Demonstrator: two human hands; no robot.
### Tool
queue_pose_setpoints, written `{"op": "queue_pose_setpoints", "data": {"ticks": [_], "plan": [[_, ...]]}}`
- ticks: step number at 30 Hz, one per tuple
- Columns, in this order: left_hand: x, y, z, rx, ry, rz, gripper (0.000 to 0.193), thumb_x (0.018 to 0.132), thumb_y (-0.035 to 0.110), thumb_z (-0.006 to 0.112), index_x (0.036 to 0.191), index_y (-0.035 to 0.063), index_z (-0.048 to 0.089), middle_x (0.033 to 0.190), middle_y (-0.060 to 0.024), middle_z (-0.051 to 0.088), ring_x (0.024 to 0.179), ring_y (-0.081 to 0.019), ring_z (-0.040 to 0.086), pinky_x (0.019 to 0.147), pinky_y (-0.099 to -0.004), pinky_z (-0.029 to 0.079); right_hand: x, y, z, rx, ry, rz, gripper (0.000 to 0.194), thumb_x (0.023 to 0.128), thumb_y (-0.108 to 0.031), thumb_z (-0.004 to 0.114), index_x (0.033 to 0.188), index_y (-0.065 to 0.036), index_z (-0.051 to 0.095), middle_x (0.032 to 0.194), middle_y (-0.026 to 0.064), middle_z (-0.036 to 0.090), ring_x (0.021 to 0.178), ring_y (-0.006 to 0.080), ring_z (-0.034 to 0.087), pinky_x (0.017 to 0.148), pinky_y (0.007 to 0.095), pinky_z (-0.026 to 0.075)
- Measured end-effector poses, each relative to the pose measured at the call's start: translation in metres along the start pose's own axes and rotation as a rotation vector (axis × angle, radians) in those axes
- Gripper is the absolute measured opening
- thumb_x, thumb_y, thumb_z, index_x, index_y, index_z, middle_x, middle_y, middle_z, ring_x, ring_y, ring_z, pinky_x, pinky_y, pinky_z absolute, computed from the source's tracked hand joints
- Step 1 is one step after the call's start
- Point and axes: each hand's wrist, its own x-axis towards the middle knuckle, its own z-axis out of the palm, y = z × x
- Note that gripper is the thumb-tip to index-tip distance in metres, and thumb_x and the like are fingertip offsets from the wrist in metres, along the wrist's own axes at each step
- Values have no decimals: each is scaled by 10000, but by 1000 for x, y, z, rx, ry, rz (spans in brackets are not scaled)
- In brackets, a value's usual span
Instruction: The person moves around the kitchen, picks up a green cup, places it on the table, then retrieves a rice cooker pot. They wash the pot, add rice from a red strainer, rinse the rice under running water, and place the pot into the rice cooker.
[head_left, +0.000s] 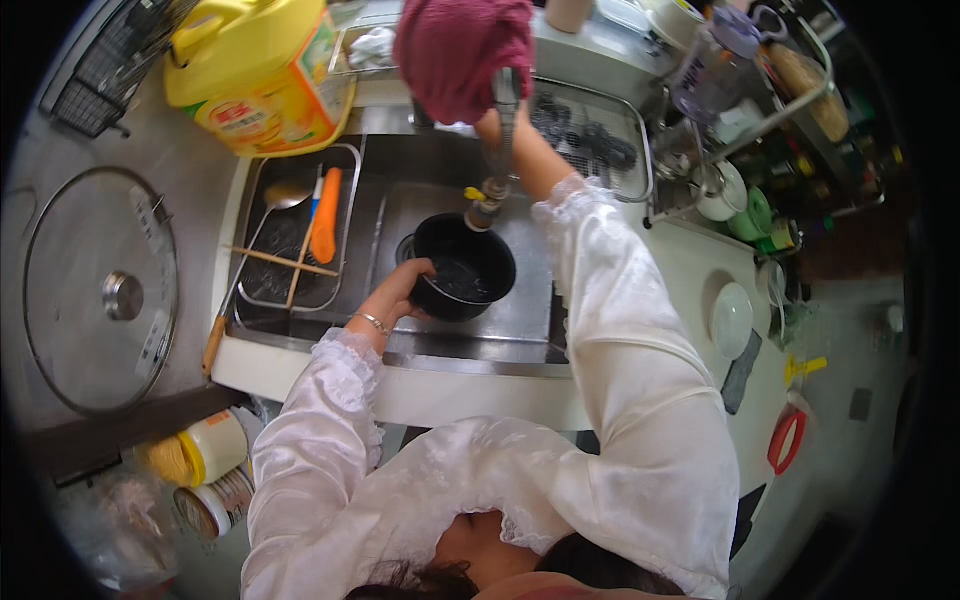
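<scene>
A black pot (450, 304) is held tilted over the sink (525, 300), with my left hand (409, 285) gripping its left side, thumb over the rim. The pot has liquid or a wet shine inside. Just above the pot's far rim is the tap's spout (487, 206), with a small yellow lever. My right hand (491, 131) reaches up behind the metal tap neck (506, 97); its fingers are hidden by a maroon cloth (461, 52), so what they touch cannot be seen.
Left in the sink, a wire basket (349, 225) carries a ladle (289, 196), an orange-handled tool (325, 217) and chopsticks (300, 262). A yellow jug (255, 82) stands behind. A glass lid (75, 300) lies left; a dish rack (757, 135) and white bowl (731, 321) are right.
</scene>
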Motion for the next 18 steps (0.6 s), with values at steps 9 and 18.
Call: {"op": "queue_pose_setpoints", "data": {"ticks": [9, 18], "plan": [[9, 3, 14, -121, -29, -7, 462, 752, 260, 590, 1161, 75, 482, 1185, -170, 542, 1098, -407, 524, 878, -719, 349, -47, 10, -15, 393, 317, -135, 195, 807, -95, 532, 963, -129, 646, 1029, 75, 648, 929, 283, 643, 737, 419, 523], [18, 4, 13, -104, -13, -23, 468, 757, 259, 576, 1176, 76, 479, 1247, -165, 520, 1121, -400, 510, 900, -709, 338, -91, 161, 40, 74, 434, 219, 500, 731, -266, 737, 1154, -85, 542, 1239, 117, 513, 1193, 280, 462, 1061, 490, 284]]}}
